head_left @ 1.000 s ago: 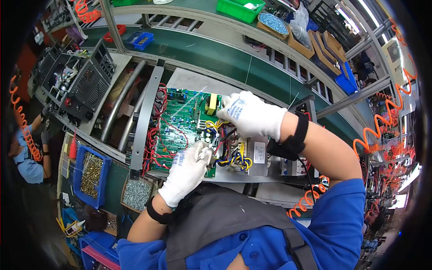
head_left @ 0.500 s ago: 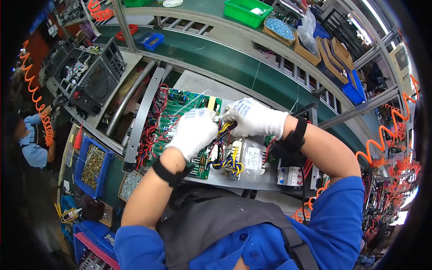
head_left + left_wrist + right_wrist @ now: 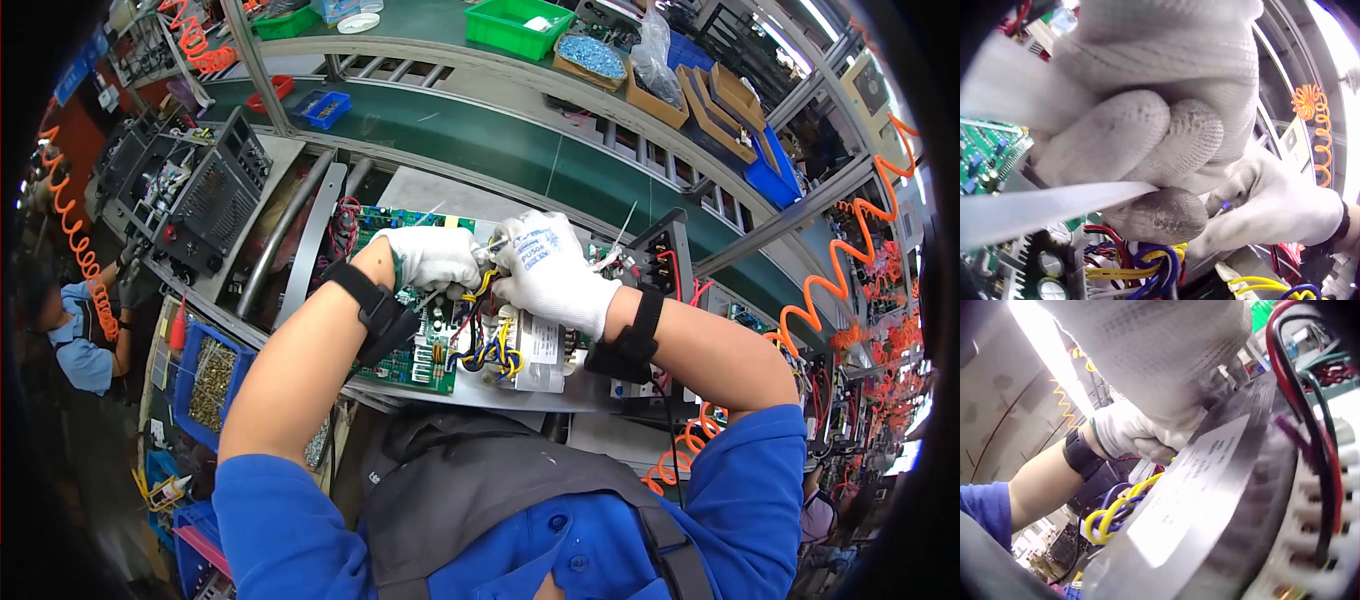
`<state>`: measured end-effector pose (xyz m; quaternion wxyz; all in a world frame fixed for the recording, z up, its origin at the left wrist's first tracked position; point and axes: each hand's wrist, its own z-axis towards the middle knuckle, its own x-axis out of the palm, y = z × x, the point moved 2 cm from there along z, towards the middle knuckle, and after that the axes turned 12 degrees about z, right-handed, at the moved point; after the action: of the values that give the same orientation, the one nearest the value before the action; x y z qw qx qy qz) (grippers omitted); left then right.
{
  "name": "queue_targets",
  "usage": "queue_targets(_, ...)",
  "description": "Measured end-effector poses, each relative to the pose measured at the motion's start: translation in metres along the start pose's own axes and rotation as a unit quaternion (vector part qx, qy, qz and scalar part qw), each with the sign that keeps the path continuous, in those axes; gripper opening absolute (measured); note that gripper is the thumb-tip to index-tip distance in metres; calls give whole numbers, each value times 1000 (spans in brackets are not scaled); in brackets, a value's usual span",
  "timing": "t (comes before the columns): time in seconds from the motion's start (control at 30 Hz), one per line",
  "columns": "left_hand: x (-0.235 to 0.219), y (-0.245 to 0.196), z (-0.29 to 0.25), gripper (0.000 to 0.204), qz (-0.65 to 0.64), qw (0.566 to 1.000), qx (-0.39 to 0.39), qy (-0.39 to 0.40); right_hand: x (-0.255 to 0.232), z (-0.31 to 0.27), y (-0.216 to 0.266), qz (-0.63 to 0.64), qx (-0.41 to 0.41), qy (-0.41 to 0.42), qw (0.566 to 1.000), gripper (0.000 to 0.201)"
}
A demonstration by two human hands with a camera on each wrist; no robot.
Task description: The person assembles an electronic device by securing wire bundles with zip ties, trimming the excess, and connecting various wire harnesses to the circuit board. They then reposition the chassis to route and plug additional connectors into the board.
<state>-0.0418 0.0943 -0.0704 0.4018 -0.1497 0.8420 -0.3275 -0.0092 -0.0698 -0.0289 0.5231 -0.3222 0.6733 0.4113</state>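
Note:
My gloved left hand (image 3: 432,258) is at the upper middle of a green circuit board (image 3: 400,372). Its fingers curl round a flat white strip that looks like a cable tie (image 3: 1054,209), whose tail runs off to the left in the left wrist view. Close beside it, my gloved right hand (image 3: 545,262) pinches a bundle of wires (image 3: 483,290), yellow among them, with a small blue tip (image 3: 1226,205) showing by its fingers. Below the hands, yellow and blue wires (image 3: 500,358) loop next to a labelled metal block (image 3: 543,350). The fingers hide the gripped spot.
Another white strip (image 3: 628,222) sticks up past my right hand. At the left are a blue bin of brass-coloured parts (image 3: 212,385) and an open dark unit (image 3: 205,210). A green belt (image 3: 480,145) runs behind; coiled orange hoses (image 3: 835,290) hang at the right. Another person (image 3: 85,340) is at far left.
My left hand has moved up from the lower board to beside the right hand, its elbow swinging out leftward. The right hand has stayed near the wires, turning slightly.

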Motion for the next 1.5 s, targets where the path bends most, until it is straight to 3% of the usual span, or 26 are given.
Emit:
queue_targets(0.03, 0, 0, 1, 20, 22, 1000, 5, 20, 9, -2, -3, -4, 2, 1, 1000, 30)
queue_targets(0.1, -2, -2, 2, 21, -1, 999, -3, 40, 22, -8, -2, 55, -17, -115, 992, 39)
queue_targets(0.13, -3, -2, 1, 21, -24, 997, -16, 65, 17, -16, 7, 66, 33, 3, 997, 43)
queue_targets(0.23, -9, -4, 1, 20, -15, 995, -21, 96, 35, -13, 2, 46, 40, -3, 998, 44)
queue_targets(0.3, -9, -5, -1, 20, -19, 994, -35, 103, 36, -11, -1, 150, 70, -13, 986, 37)
queue_targets(0.33, -9, -5, -2, 18, -5, 996, -36, 85, 32, -11, -1, 151, 71, -14, 986, 37)
queue_targets(0.4, -6, -10, -6, 17, 21, 998, -38, 50, 23, -12, -3, 281, 101, 24, 954, 31)
queue_targets(0.47, -6, -22, -14, 17, 136, 990, -42, -16, 24, -16, -3, 296, 82, -7, 952, 28)
queue_targets(0.53, 1, -38, -31, 17, 315, 938, -12, -142, 25, -19, 0, 284, 2, -45, 958, 27)
queue_targets(0.6, 8, -47, -44, 16, 310, 928, -7, -209, 21, -26, 4, 257, -17, -83, 963, 25)
queue_targets(0.63, 11, -42, -43, 14, 317, 912, 37, -257, 23, -24, 1, 260, -35, -78, 962, 24)
queue_targets(0.67, 13, -39, -44, 14, 320, 911, 34, -257, 25, -21, -3, 260, -54, -71, 961, 24)
queue_targets(0.7, 14, -39, -45, 12, 169, 963, 17, -211, 28, -15, -5, 264, -54, -64, 961, 23)
queue_targets(0.73, 18, -39, -46, 11, 12, 987, 1, -161, 29, -16, -8, 264, -57, -64, 961, 23)
queue_targets(0.77, 32, -30, -43, 12, -118, 983, -5, -138, 29, -15, -9, 264, -52, -46, 962, 23)
queue_targets(0.87, 46, -32, -63, 12, -323, 932, -2, -168, 25, -14, -14, 284, -45, 1, 958, 23)
queue_targets(0.9, 52, -30, -61, 12, -327, 931, -1, -164, 26, -15, -16, 360, -30, 28, 932, 24)
queue_targets(0.93, 54, -28, -57, 14, -285, 935, 19, -212, 23, -14, -15, 431, -15, 54, 901, 25)
queue_targets(0.97, 55, -26, -54, 17, -242, 934, 40, -260, 15, -18, -14, 391, -42, 62, 918, 28)
queue_targets(1.0, 56, -24, -52, 17, -246, 933, 47, -259, 13, -17, -15, 386, -36, 64, 920, 28)
queue_targets(1.1, 54, -19, -52, 22, -226, 920, 105, -302, 11, -15, -19, 424, -61, 115, 896, 30)
queue_targets(1.13, 53, -26, -62, 24, -325, 904, 86, -266, 10, -16, -20, 419, -54, 118, 899, 30)
queue_targets(1.2, 53, -24, -64, 23, -368, 887, 84, -268, 7, -16, -21, 473, -35, 163, 865, 28)
queue_targets(1.33, 52, -19, -63, 21, -365, 891, 101, -251, 8, -15, -23, 427, -61, 137, 892, 27)
queue_targets(1.5, 51, -17, -59, 21, -305, 916, 100, -241, 9, -14, -25, 445, -61, 148, 881, 27)
